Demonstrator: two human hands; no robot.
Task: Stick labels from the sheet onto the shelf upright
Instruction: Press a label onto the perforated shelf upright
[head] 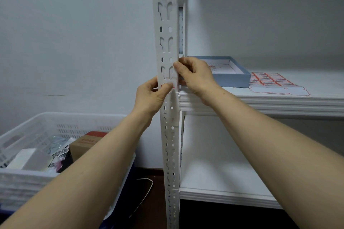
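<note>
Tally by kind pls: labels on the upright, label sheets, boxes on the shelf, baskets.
Label on the shelf upright: 1
Label sheet: 1
Blue box: 1
White basket: 1
Total: 4

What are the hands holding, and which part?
A red-edged label, against the shelf upright: the left hand pinches its lower left end, the right hand pinches its upper right edge.
</note>
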